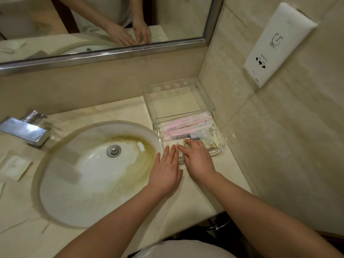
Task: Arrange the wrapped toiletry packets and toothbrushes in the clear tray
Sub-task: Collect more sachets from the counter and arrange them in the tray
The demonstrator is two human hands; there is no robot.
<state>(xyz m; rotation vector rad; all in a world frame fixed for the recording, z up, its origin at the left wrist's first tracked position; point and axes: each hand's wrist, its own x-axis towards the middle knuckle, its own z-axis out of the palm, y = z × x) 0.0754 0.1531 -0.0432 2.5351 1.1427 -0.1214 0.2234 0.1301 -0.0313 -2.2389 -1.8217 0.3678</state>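
Note:
A clear acrylic tray (219,146) stands on the counter right of the sink. Inside it lie several pink and white wrapped toothbrushes (186,123), a small tube (189,135) and flat cream packets (212,144) at the near end. My left hand (165,170) lies flat, fingers together, its tips on the packets at the tray's near left corner. My right hand (197,159) rests beside it with fingers spread over the packets inside the tray. Neither hand grips anything that I can see.
An oval sink (93,174) with a stained basin fills the counter's middle, a chrome tap (26,129) at its left. Flat packets (13,168) lie on the counter far left. A mirror (104,25) hangs behind, a white wall unit (275,43) on the right wall.

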